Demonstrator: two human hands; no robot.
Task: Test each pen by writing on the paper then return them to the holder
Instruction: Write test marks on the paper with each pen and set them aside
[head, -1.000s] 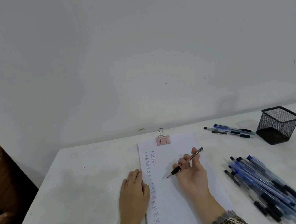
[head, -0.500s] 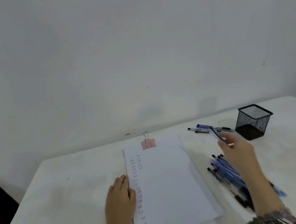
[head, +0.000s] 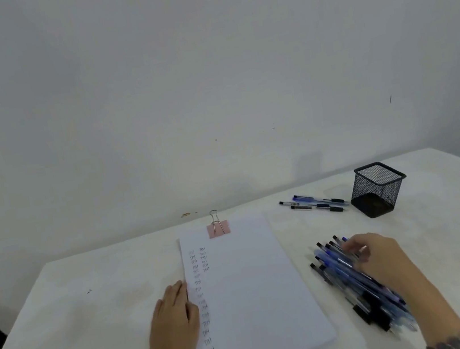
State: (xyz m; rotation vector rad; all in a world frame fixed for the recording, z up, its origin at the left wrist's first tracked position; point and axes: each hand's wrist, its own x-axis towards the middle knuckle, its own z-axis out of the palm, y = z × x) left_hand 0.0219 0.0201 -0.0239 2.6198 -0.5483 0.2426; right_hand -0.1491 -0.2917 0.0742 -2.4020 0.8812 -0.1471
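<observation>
A white sheet of paper [head: 255, 290] lies on the table, with columns of small written words down its left side. My left hand [head: 172, 326] rests flat on the sheet's left edge, fingers together. To the right lies a pile of several blue and black pens [head: 339, 277]. My right hand [head: 384, 258] is on top of that pile, fingers curled down onto the pens. Blur hides whether one is gripped. The black mesh holder [head: 377, 191] stands at the back right and looks empty. A few pens [head: 314, 204] lie just left of it.
A pink binder clip [head: 218, 229] holds the top of the paper. The white table [head: 94, 314] ends at a plain wall behind and drops off at the left. A patterned sleeve cuff [head: 451, 344] shows at my right wrist.
My right hand carried a pen from the paper toward the pens beside the holder, then came back down onto the pile without it. The left hand stayed on the paper.
</observation>
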